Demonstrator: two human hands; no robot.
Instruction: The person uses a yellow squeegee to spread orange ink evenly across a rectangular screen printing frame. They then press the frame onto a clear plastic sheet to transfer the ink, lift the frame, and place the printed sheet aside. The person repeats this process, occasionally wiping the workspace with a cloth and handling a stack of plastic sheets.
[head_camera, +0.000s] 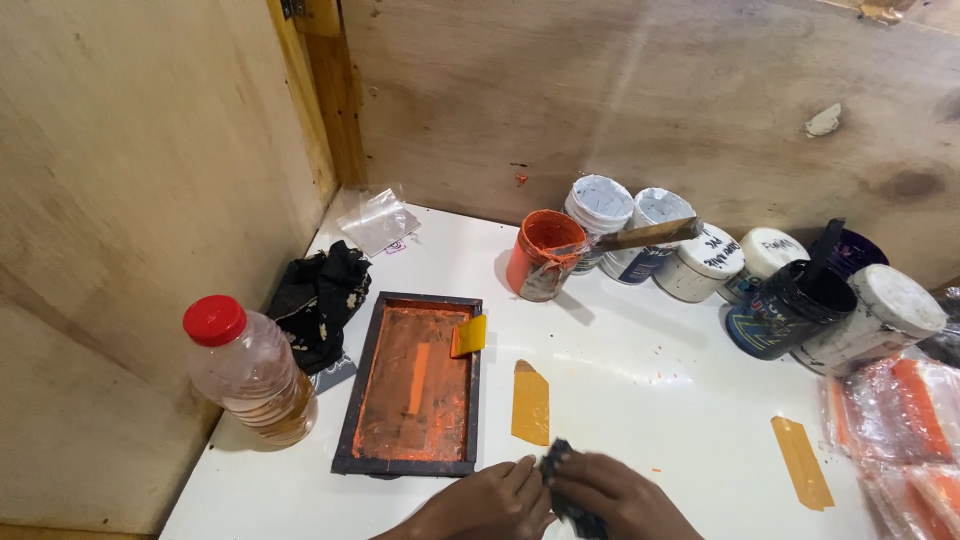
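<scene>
At the bench's near edge, both hands' fingers pinch what looks like a dark rag: soft, light, gathered by folds.

The table looks smooth, glossy white, the walls are rough matt plywood, the bottle is clear plastic, and the dark rag in the fingers seems soft cloth.
</scene>
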